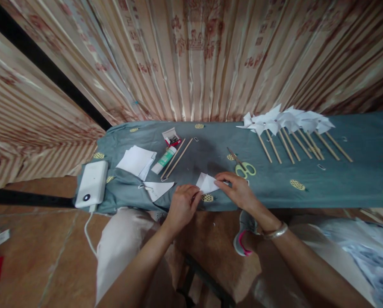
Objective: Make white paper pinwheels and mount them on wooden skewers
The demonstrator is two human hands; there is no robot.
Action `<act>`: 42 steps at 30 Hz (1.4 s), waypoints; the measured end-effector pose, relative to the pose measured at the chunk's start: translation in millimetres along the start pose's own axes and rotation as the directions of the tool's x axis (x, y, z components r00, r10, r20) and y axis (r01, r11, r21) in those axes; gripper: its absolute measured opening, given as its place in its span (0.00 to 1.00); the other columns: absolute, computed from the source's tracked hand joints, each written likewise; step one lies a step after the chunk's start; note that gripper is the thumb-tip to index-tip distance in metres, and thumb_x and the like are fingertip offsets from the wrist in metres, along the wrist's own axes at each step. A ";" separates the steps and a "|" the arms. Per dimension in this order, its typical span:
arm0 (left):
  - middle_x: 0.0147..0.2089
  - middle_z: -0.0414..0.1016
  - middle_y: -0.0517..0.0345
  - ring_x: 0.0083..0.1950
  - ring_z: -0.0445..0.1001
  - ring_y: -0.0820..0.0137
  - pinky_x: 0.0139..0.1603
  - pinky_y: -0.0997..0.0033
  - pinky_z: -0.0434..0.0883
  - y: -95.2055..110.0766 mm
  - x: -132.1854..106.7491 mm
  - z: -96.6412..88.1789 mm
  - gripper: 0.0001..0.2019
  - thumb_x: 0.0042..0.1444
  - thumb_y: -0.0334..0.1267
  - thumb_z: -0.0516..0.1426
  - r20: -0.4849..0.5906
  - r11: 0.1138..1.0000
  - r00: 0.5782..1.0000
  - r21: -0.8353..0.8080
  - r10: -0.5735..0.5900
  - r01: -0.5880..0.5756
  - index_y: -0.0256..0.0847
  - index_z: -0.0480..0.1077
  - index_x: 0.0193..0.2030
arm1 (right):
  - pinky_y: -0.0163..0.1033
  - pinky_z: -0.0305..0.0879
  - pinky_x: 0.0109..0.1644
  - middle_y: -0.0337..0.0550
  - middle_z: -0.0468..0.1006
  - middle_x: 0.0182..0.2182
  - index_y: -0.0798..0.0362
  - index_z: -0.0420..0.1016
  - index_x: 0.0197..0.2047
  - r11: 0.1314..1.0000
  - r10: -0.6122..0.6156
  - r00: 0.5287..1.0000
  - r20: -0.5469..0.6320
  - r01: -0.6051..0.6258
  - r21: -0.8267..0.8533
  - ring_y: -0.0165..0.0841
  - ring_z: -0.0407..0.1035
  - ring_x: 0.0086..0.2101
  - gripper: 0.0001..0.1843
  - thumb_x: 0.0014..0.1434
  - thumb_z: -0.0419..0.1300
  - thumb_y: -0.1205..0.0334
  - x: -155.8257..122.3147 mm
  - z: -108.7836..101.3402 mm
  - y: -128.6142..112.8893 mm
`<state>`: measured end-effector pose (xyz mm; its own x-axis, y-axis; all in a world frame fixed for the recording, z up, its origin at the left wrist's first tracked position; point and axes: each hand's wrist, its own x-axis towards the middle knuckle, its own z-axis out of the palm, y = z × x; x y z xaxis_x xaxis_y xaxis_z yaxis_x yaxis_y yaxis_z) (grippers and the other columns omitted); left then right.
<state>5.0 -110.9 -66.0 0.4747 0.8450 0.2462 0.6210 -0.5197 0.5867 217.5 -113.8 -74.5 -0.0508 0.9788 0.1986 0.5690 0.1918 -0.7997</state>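
Observation:
Both my hands work a small white folded paper (207, 183) at the near edge of a grey-blue cloth-covered table (339, 179). My left hand (182, 204) is closed, pinching the paper's left corner. My right hand (237, 188) lies over the paper's right side, fingers pressed down on it. Just left of my left hand lies a white paper triangle (157, 189). Green-handled scissors (243, 167) lie just beyond my right hand.
Several finished white paper pinwheels on wooden sticks (290, 132) lie at the back right. A stack of white paper squares (136, 161), a glue tube (164, 159), two sticks (178, 158), a small box (171, 137) and a white power bank (92, 184) sit at left. Curtain behind.

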 end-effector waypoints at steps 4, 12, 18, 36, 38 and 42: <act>0.42 0.77 0.51 0.42 0.76 0.65 0.45 0.64 0.72 -1.2 1.6 -1.7 0.08 0.64 0.36 0.53 -0.037 1.000 0.999 -0.007 -0.016 0.016 0.38 0.72 0.43 | 0.41 0.68 0.43 0.42 0.81 0.33 0.50 0.77 0.33 0.998 0.031 1.000 -0.002 -0.031 -0.048 0.36 0.74 0.36 0.06 0.60 0.59 0.61 5.5 3.1 -1.7; 0.65 0.67 0.42 0.69 0.60 0.59 0.62 0.53 0.63 11.3 -9.6 10.2 0.20 0.66 0.32 0.48 0.065 0.934 0.957 0.206 0.284 -0.291 0.35 0.60 0.64 | 0.42 0.68 0.46 0.43 0.81 0.35 0.50 0.76 0.31 0.984 -0.010 1.000 -0.010 0.008 -0.176 0.37 0.75 0.39 0.05 0.59 0.61 0.64 10.5 5.6 -2.7; 0.68 0.63 0.40 0.71 0.57 0.58 0.66 0.52 0.59 9.4 -15.6 19.7 0.22 0.66 0.34 0.49 0.168 0.926 0.957 0.259 0.237 -0.275 0.31 0.59 0.65 | 0.43 0.69 0.48 0.46 0.81 0.37 0.51 0.75 0.30 0.973 -0.037 0.999 -0.019 0.032 -0.228 0.39 0.75 0.41 0.05 0.57 0.62 0.67 12.6 7.7 -2.2; 0.68 0.62 0.39 0.71 0.57 0.56 0.67 0.49 0.59 4.9 -15.4 22.5 0.24 0.65 0.36 0.49 0.179 0.928 0.959 0.265 0.220 -0.262 0.33 0.57 0.66 | 0.44 0.68 0.45 0.44 0.79 0.33 0.49 0.73 0.29 0.959 -0.034 0.998 -0.044 0.020 -0.283 0.39 0.73 0.37 0.06 0.58 0.60 0.64 14.7 12.4 0.0; 0.68 0.62 0.39 0.71 0.57 0.56 0.67 0.50 0.59 4.3 -15.8 23.5 0.23 0.65 0.37 0.49 0.174 0.920 0.958 0.284 0.227 -0.270 0.32 0.58 0.66 | 0.45 0.68 0.46 0.45 0.79 0.34 0.50 0.73 0.31 0.956 -0.044 0.998 -0.037 0.031 -0.292 0.40 0.73 0.38 0.04 0.58 0.60 0.63 12.3 11.7 -0.4; 0.68 0.62 0.40 0.71 0.57 0.56 0.67 0.50 0.59 4.0 -15.9 25.1 0.24 0.65 0.36 0.50 0.177 0.907 0.957 0.319 0.230 -0.277 0.31 0.58 0.66 | 0.49 0.67 0.51 0.50 0.79 0.42 0.51 0.74 0.38 0.955 -0.061 0.997 -0.039 0.047 -0.293 0.44 0.72 0.44 0.06 0.58 0.62 0.59 3.6 9.3 -2.1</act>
<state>15.6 -129.6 -86.9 0.7074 0.6671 0.2336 0.6305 -0.7450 0.2180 208.5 -110.0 -77.4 -0.0538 0.9616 0.2692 0.7817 0.2083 -0.5879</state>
